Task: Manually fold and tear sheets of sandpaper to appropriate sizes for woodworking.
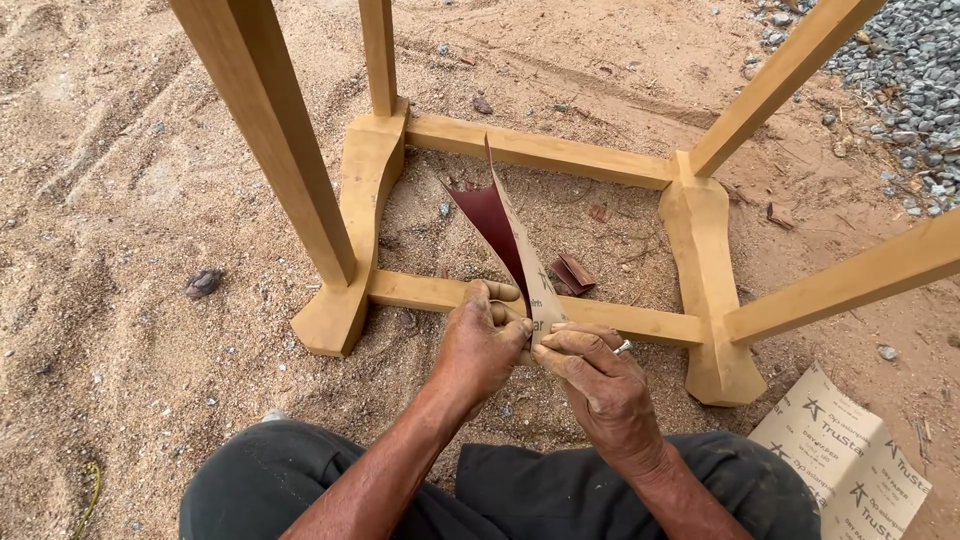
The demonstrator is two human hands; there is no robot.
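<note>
Head view. Dark trousers (300,490) of the seated person fill the lower edge of the frame, both knees spread on the sandy ground (110,200). Just above them, at lower centre, the left hand (478,345) and the right hand (600,385) meet; a ring (622,347) shows on a right finger. Both hands are closed, pinching the lower end of a folded sheet of sandpaper (510,240), which stands up between them, its dark red grit face turned to the left and its tan printed backing to the right. The sheet rises towards frame centre, in front of the near rail (640,322) of an upturned wooden stool frame (360,190). The frame's curved feet rest in the sand at left and right; its legs run out of the picture at the upper left, upper centre and right. A far rail (540,150) joins the feet at upper centre. Small scraps of used sandpaper (572,275) lie in the sand inside the frame, near the held sheet. A spare sandpaper sheet (850,460), backing upward, lies at lower right, well apart from the hands. Grey gravel (900,70) occupies the upper right corner; a dark stone (203,283) lies at left.

Judged step: creasing or tearing the sheet to a working size. The move that follows would call for a firm pinch along the fold, thumbs close together.
</note>
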